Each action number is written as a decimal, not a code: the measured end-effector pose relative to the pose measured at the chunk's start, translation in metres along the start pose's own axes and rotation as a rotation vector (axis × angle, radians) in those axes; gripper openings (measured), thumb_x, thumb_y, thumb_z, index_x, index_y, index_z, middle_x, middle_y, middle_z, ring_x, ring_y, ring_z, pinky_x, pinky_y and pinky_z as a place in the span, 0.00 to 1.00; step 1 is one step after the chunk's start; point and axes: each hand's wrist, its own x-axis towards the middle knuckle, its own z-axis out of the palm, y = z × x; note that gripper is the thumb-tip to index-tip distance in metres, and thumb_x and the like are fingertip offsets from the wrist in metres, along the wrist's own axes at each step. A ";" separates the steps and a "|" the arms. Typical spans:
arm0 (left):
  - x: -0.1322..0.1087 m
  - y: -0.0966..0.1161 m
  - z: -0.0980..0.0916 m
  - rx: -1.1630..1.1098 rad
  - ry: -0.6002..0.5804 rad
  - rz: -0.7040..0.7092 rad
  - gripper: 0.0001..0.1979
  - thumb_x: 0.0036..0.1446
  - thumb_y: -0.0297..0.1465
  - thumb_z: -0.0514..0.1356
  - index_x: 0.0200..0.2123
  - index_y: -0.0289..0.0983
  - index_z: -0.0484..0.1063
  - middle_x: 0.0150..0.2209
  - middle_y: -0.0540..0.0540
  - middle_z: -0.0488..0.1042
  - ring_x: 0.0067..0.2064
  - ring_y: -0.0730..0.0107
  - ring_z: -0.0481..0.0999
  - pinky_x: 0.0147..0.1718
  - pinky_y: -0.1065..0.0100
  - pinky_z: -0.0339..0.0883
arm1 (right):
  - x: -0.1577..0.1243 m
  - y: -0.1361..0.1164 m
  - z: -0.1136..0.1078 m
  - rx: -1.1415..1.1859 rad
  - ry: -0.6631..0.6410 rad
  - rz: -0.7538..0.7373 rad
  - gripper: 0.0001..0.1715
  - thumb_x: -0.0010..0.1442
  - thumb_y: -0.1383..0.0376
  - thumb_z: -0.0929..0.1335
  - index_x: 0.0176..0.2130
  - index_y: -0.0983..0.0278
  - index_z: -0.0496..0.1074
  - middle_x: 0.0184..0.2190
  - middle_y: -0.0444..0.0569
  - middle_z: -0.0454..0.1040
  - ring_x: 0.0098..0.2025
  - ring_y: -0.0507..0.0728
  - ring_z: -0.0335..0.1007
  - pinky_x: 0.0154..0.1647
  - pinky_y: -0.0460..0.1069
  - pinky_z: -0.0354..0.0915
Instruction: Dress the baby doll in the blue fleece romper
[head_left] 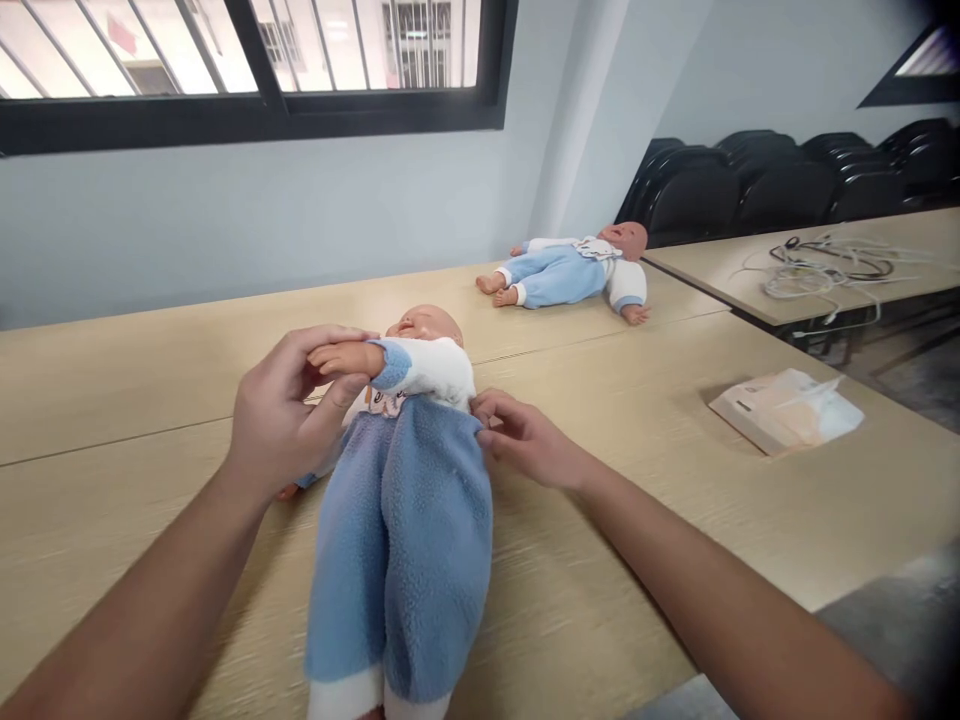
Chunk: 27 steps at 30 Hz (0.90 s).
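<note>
A baby doll (431, 370) in a white top and blue fleece trousers (435, 540) lies face up on the table, feet towards me. My left hand (281, 400) is closed around the doll's forearm, which is bent across its chest. At the doll's side, my right hand (525, 435) pinches the cloth near the waistband of the trousers. The doll's face is partly hidden behind the raised arm. Its other hand shows low beside my left wrist.
A second doll (559, 275) in similar clothes lies at the table's back. To the right sits a tissue pack (784, 410). Tangled cables (825, 270) lie on another table, with stacked black chairs (772, 175) behind. A barred window (262, 60) is above the wooden table (112, 520).
</note>
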 end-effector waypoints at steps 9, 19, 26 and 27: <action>0.000 -0.005 -0.004 -0.099 -0.115 0.031 0.16 0.68 0.39 0.62 0.56 0.42 0.71 0.54 0.42 0.79 0.57 0.57 0.81 0.55 0.56 0.80 | 0.007 0.018 -0.034 -0.032 0.060 0.121 0.19 0.65 0.50 0.73 0.38 0.62 0.70 0.34 0.44 0.69 0.36 0.53 0.63 0.39 0.49 0.59; -0.009 0.022 0.015 -0.013 -0.246 0.200 0.17 0.62 0.37 0.68 0.53 0.41 0.75 0.51 0.43 0.82 0.54 0.58 0.81 0.56 0.56 0.76 | 0.021 0.038 0.001 -0.199 0.311 0.145 0.12 0.66 0.55 0.68 0.43 0.60 0.68 0.34 0.45 0.73 0.35 0.55 0.69 0.37 0.51 0.67; -0.026 0.060 0.055 0.109 -0.547 0.496 0.10 0.69 0.27 0.60 0.52 0.41 0.74 0.53 0.45 0.81 0.56 0.64 0.79 0.59 0.58 0.72 | 0.016 0.029 -0.008 0.014 0.273 0.157 0.24 0.71 0.46 0.64 0.50 0.61 0.74 0.51 0.50 0.79 0.56 0.64 0.72 0.58 0.61 0.69; -0.030 0.064 0.059 0.125 -0.581 0.502 0.11 0.69 0.27 0.60 0.53 0.41 0.74 0.54 0.44 0.80 0.57 0.62 0.79 0.60 0.57 0.71 | 0.016 0.028 -0.008 0.071 0.239 0.164 0.28 0.71 0.42 0.61 0.51 0.60 0.74 0.51 0.51 0.79 0.56 0.65 0.72 0.59 0.62 0.69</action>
